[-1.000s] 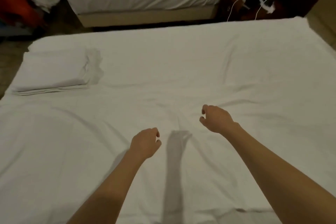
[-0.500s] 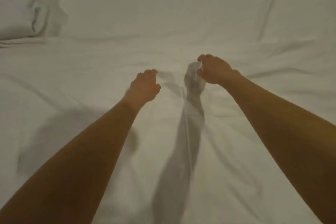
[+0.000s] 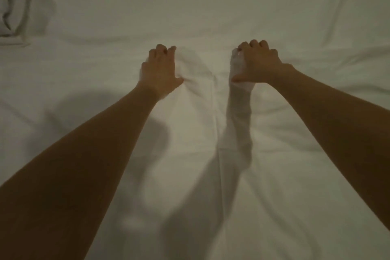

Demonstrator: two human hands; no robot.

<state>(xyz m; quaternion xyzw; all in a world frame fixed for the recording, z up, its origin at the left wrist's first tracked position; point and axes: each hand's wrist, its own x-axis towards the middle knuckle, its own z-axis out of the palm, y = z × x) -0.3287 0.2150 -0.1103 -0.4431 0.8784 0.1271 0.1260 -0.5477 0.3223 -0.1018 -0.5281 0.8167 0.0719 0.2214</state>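
Observation:
A white bed sheet (image 3: 274, 17) covers the whole bed and fills the view. Both my arms reach forward over it. My left hand (image 3: 159, 69) has its fingers curled into a bunched fold of the sheet near the middle. My right hand (image 3: 257, 63) grips a raised ridge of the same sheet, lifting it off the mattress. A long lifted fold (image 3: 238, 124) runs from my right hand back toward me.
A white pillow (image 3: 12, 6) lies at the far left edge of the bed. The sheet around my hands is wrinkled, with creases fanning out to the right.
The view has dropped closer to the bed, and the other bed and floor are out of sight. Both hands moved forward and gripped the sheet, raising a fold between them.

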